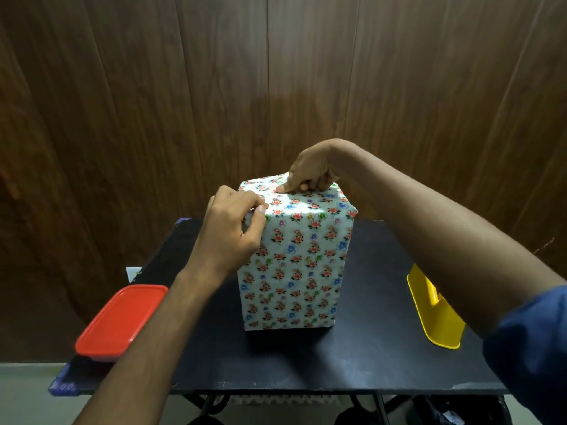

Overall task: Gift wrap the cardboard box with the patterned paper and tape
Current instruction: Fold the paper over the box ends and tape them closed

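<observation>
Head view: the box (pixel 294 259), fully covered in floral patterned paper (pixel 306 210), stands upright at the centre of the black counter (pixel 368 357). Left hand (pixel 230 237) pinches the paper at the top left corner. Right hand (pixel 313 173), fingers curled, presses the paper at the top's far edge. Red-lidded container (pixel 121 320) sits left, yellow tape dispenser (pixel 432 308) right.

Dim, warm room light is falling from above and slightly in front, leaving a bright patch on the top of the wrapped box (pixel 296 250) between the left hand (pixel 233 231) and the right hand (pixel 310 173). A soft shadow is pooling on the black table (pixel 352 348) beneath the hands. Wide-angle distortion is bending the wooden wall (pixel 153 102) behind the hands and stretching the blurred blue sleeve (pixel 534 342) at the frame's edge.
</observation>
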